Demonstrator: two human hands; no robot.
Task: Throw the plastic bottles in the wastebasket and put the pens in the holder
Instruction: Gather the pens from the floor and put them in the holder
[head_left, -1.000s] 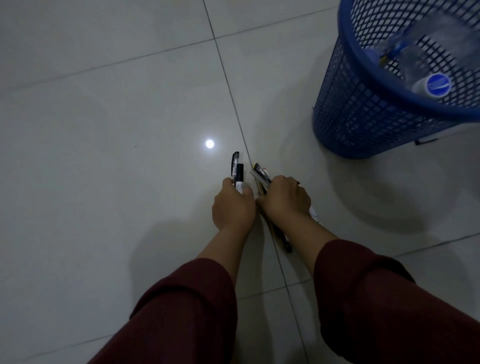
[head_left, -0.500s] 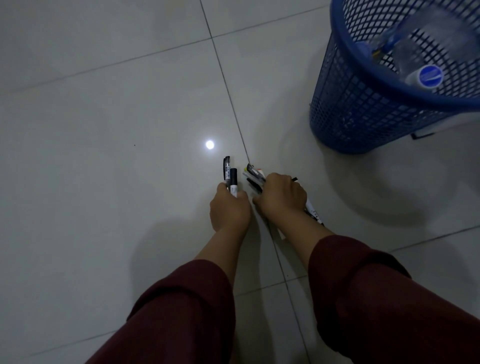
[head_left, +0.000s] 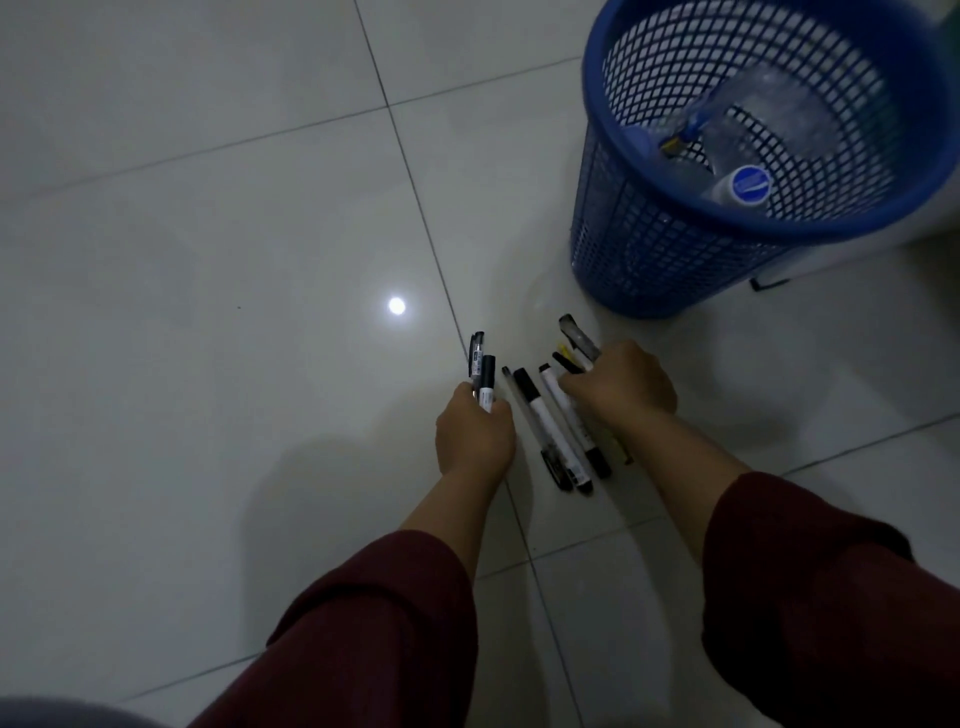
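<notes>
floor: pale glossy tiles (head_left: 208, 234), dark grout lines, one small round light reflection (head_left: 397, 306) left of the pens
wastebasket: blue mesh plastic (head_left: 649, 244), upright on floor at upper right, well apart from both hands
plastic bottles: clear crushed bottles (head_left: 769, 119) lying inside the wastebasket; one has a blue cap (head_left: 750, 184) facing up toward camera; exact count hard to tell through the mesh
sleeves: dark red (head_left: 374, 623), both forearms bare from mid-arm down
left hand: (head_left: 475, 434) fingers curled round two pens (head_left: 482, 371), a black clip pen and a black-capped white marker, side by side, tips sticking out past the fist away from the person; hand low over the floor, can't tell if the knuckles touch the tile
right hand: (head_left: 621, 387) fingers curled over a bunch of pens (head_left: 574, 343), gripping them; clear-capped pen, yellow-tipped one and a black one poke out past the fingers toward the basket
loose pens: three or four (head_left: 550, 431) lying on floor between the two hands, roughly parallel, white-barrel markers with black caps plus a thin dark pen; rightmost one partly under the right wrist
holder: not in view
</notes>
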